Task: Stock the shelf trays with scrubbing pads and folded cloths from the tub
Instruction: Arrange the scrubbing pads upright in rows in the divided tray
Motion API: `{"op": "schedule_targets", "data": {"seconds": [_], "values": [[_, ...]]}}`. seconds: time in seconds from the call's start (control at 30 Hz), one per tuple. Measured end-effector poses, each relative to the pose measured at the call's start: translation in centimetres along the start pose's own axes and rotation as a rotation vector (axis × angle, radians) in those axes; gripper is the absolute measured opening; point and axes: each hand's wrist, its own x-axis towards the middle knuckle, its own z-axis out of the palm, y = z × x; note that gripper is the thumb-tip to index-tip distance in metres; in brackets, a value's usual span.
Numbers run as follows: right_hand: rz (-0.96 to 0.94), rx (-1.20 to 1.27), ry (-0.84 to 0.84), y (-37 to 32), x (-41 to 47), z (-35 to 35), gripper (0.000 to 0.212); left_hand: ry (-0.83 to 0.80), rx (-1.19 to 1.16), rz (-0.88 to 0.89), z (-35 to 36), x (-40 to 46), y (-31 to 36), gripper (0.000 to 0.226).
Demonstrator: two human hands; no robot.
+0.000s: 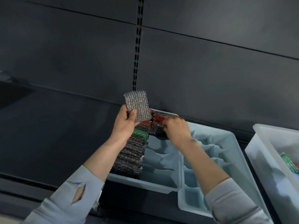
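Silver scrubbing pad (137, 107) stands up in the left hand (124, 120), pinched above the blue tray (155, 185). The right hand (177, 128) curls its fingers around pads at the tray's back.

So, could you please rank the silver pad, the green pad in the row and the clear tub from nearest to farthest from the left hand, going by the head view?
1. Silver pad: held upright in the left hand.
2. Green pad: in the row just right of the wrist, inside the left tray.
3. Clear tub: far right edge.
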Motion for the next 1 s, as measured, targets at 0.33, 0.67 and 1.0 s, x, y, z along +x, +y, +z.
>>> {"op": "schedule_targets", "data": {"seconds": [0.33,0.67,1.0], "values": [[0.051,0.124,0.119,0.2,0.1,1.5,0.029,-0.012,0.068,-0.011,-0.2,-0.2,-0.2,0.034],[0.165,1.294,-0.077,-0.2,-1.1,-3.9,0.013,-0.147,0.269,0.124,1.5,-1.2,0.2,0.030],[-0.046,0.217,0.145,1.5,-3.4,-3.6,0.042,-0.120,0.868,0.386,-1.4,-2.7,-2.1,0.039]]}}
